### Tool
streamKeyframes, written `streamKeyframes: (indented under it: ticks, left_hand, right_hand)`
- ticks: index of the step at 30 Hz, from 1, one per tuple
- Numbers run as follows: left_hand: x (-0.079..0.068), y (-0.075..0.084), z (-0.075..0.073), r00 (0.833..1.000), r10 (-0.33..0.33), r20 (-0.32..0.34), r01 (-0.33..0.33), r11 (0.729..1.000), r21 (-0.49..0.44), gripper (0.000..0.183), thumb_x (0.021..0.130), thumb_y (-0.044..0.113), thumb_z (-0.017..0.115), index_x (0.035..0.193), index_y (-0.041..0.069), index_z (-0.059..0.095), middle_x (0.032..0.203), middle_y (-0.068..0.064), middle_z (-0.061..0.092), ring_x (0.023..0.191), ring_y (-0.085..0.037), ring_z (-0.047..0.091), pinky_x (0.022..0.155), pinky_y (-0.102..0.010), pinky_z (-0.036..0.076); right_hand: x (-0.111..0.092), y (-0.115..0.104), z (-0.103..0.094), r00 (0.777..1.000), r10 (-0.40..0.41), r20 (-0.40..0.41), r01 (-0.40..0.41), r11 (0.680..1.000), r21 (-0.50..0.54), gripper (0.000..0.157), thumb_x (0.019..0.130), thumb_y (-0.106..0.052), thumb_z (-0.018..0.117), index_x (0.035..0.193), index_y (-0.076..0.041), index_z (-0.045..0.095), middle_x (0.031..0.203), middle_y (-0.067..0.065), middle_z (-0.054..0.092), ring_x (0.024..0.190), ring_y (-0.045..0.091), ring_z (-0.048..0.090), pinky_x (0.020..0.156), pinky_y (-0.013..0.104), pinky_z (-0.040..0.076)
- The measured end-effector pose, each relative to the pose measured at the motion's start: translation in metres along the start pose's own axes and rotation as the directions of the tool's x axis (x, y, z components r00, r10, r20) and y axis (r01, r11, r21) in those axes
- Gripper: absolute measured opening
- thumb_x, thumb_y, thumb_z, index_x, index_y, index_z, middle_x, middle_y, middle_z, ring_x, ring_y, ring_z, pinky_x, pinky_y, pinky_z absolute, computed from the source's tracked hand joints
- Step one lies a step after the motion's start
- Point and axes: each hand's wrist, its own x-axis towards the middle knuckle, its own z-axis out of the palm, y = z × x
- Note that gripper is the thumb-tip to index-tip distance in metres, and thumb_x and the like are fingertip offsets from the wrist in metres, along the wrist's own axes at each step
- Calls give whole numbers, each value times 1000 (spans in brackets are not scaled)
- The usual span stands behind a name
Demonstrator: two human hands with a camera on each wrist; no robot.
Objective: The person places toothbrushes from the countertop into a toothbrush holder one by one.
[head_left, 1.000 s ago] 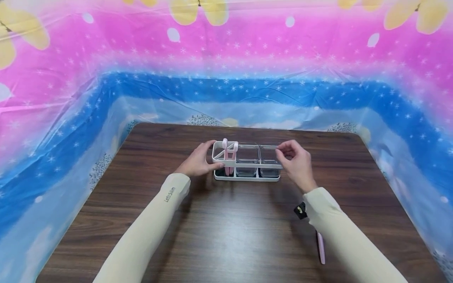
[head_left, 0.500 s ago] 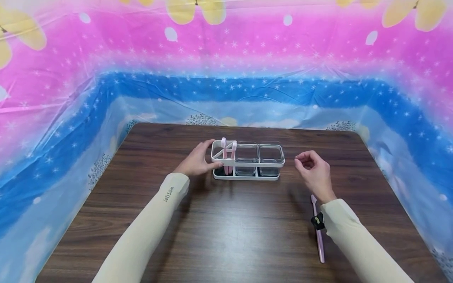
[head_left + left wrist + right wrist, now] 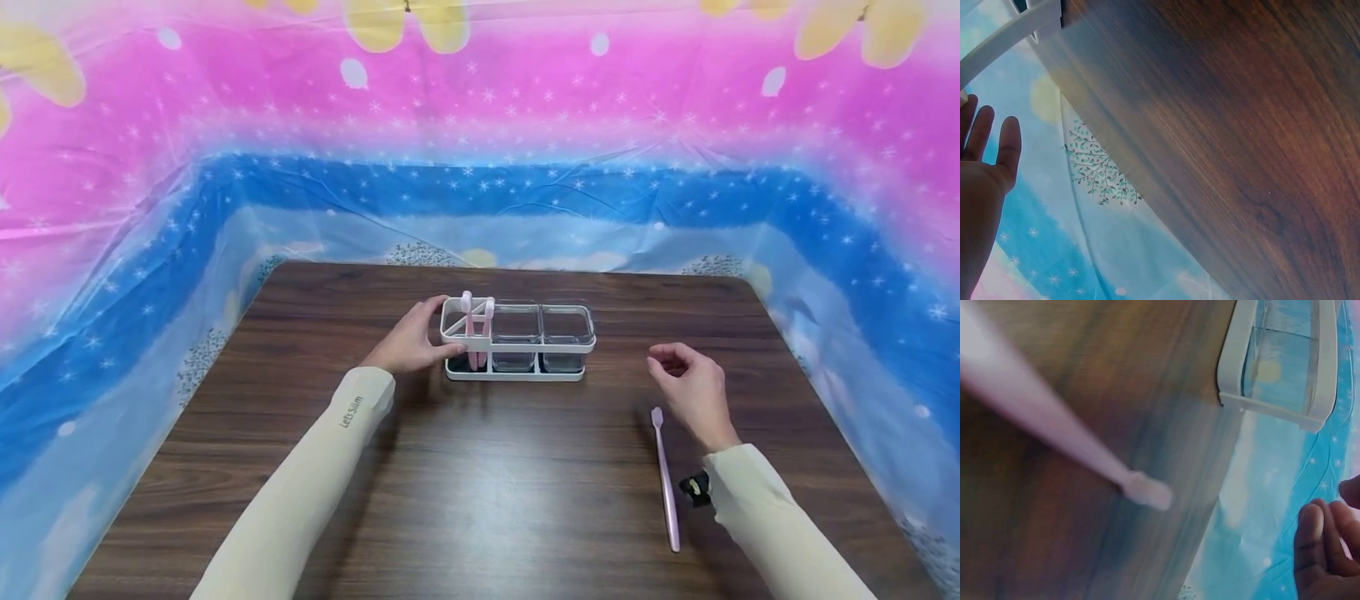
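A white toothbrush holder (image 3: 528, 347) stands upright toward the back of the table. My left hand (image 3: 405, 337) grips its left end, thumb at the front and fingers reaching behind. In its left compartment two pink toothbrushes (image 3: 467, 303) stand heads up. Two clear cups (image 3: 567, 323) fill the other compartments. Off to the right, my right hand (image 3: 693, 392) hovers with loosely curled fingers and holds nothing. A third pink toothbrush (image 3: 666, 492) lies on the table just left of that wrist, head pointing away from me. It looms large and blurred in the right wrist view.
The dark wooden table (image 3: 480, 467) ends at a back edge behind the holder. A patterned cloth (image 3: 480, 187) in pink and blue hangs around the back and sides. A black band (image 3: 695, 488) sits at my right wrist.
My right hand has moved away from the holder's right end, rightward and toward me, uncovering the toothbrush on the table. The left hand stays on the holder.
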Motion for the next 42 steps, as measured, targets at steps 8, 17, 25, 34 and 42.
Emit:
streamKeyframes:
  ticks: [8, 17, 25, 34, 42]
  left_hand:
    - [-3, -4, -6, 1000, -2, -8, 2, 1000, -6, 90, 77, 50, 73, 147, 14, 29, 139, -14, 40, 125, -31, 40, 100, -53, 34]
    - [-1, -5, -4, 1000, 11, -12, -11, 1000, -3, 91, 76, 51, 74, 146, 13, 30, 139, -14, 40, 125, -31, 40, 99, -53, 34]
    - [0, -1, -4, 1000, 20, -17, -20, 1000, -15, 87, 77, 47, 75, 144, 12, 32, 134, -14, 43, 122, -32, 42, 99, -52, 35]
    - [1, 1, -2, 999, 35, -8, -35, 999, -10, 87, 78, 44, 75, 145, 11, 31, 134, -15, 43, 123, -33, 42, 99, -51, 35]
    - [1, 3, 1, 1000, 16, 4, -16, 1000, -12, 88, 78, 46, 74, 145, 11, 30, 136, -16, 41, 123, -33, 41, 98, -52, 35]
  right_hand:
    - [-26, 10, -9, 986, 91, 137, -74, 990, -122, 25, 88, -17, 66, 107, -1, 71, 94, 14, 69, 82, 26, 63, 68, 39, 50]
    - [-48, 19, -10, 932, 221, 289, -157, 961, -228, 28, 84, -23, 70, 101, -1, 73, 97, 17, 69, 91, 33, 62, 76, 47, 46]
    - [-58, 25, -9, 911, 269, 312, -185, 944, -273, 21, 79, -24, 75, 90, -6, 76, 87, 9, 71, 78, 26, 60, 67, 40, 44]
    - [-63, 25, -8, 916, 267, 297, -187, 944, -273, 15, 79, -18, 74, 85, -5, 75, 82, 7, 70, 75, 24, 60, 65, 39, 44]
    - [-66, 25, -7, 909, 316, 271, -233, 926, -297, 12, 80, -17, 74, 82, -6, 74, 79, 6, 69, 72, 24, 59, 65, 41, 43]
